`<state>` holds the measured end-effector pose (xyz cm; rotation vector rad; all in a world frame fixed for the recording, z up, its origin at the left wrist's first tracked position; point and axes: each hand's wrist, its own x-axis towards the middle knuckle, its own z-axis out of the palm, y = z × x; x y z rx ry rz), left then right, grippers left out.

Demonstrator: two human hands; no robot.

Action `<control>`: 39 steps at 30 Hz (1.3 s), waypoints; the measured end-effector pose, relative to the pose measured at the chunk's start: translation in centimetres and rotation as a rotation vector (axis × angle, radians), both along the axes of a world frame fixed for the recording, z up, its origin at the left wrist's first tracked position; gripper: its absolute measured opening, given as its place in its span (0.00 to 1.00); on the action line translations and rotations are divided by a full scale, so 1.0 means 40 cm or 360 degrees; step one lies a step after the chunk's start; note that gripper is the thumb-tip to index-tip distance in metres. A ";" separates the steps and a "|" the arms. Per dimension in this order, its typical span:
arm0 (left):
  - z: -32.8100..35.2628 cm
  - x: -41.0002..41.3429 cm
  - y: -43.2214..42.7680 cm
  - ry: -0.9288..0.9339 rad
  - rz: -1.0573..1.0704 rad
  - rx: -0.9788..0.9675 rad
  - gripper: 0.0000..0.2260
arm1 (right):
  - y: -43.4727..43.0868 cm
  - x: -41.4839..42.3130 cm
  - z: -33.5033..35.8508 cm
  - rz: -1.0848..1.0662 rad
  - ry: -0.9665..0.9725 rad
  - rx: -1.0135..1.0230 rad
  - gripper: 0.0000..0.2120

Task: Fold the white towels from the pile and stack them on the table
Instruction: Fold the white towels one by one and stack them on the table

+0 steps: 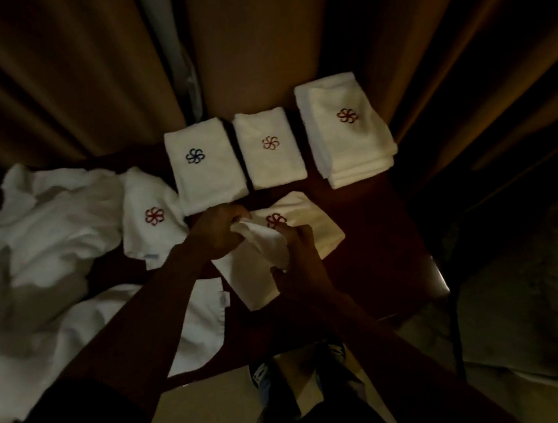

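Observation:
A white towel with a red flower mark [310, 232] lies half folded on the dark wooden table [386, 234]. My left hand [219, 233] and my right hand [297, 254] both grip a raised fold of it near its middle. At the back stand a folded towel with a blue mark [205, 165], one with an orange mark [271, 150], and a stack of folded towels with a red mark [348, 128]. A loose towel with a red mark [149, 218] lies to the left, beside the unfolded white pile [45, 229].
Brown curtains [253, 41] hang close behind the table. A cushioned seat [528, 305] stands to the right of the table. White cloth hangs over the table's left front edge. My shoes show on the pale floor [222, 406] below.

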<state>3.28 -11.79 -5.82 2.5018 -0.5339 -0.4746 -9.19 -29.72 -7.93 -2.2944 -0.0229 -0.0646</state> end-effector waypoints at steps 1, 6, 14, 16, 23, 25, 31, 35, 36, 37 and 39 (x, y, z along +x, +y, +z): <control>-0.016 -0.011 0.018 -0.0014 0.0000 -0.0025 0.18 | 0.012 -0.003 -0.010 -0.0004 0.0059 -0.0044 0.38; -0.071 -0.067 0.067 0.0144 0.0126 -0.0149 0.19 | 0.064 -0.018 -0.057 0.0009 0.0243 -0.0242 0.35; -0.132 -0.082 0.095 0.0286 0.0305 -0.0348 0.12 | 0.098 -0.013 -0.043 0.0083 0.0351 -0.0313 0.18; -0.137 -0.079 0.097 0.0324 0.0323 -0.0364 0.12 | 0.096 -0.018 -0.049 0.0143 0.0313 -0.0327 0.18; -0.132 -0.069 0.085 0.0680 0.0837 -0.0616 0.10 | 0.101 -0.019 -0.041 0.0291 0.0236 -0.0194 0.19; -0.125 -0.069 0.088 0.0707 0.0906 -0.0703 0.10 | 0.108 -0.015 -0.035 0.0318 0.0252 -0.0183 0.20; -0.136 -0.082 0.116 0.0651 0.0776 -0.0500 0.16 | 0.124 -0.014 -0.043 0.0424 0.0547 -0.0060 0.20; -0.140 -0.099 0.132 0.0524 0.0579 -0.0323 0.15 | 0.120 0.004 -0.028 0.0292 0.0689 0.0095 0.15; -0.141 -0.106 0.134 0.0496 0.0534 -0.0259 0.14 | 0.116 0.010 -0.025 0.0260 0.0646 0.0081 0.15; -0.143 -0.111 0.136 0.0475 0.0500 -0.0188 0.15 | 0.110 0.016 -0.026 0.0219 0.0579 0.0049 0.14; -0.141 -0.122 0.137 0.0381 0.0472 -0.0047 0.18 | 0.097 0.029 -0.029 0.0135 0.0413 -0.0063 0.14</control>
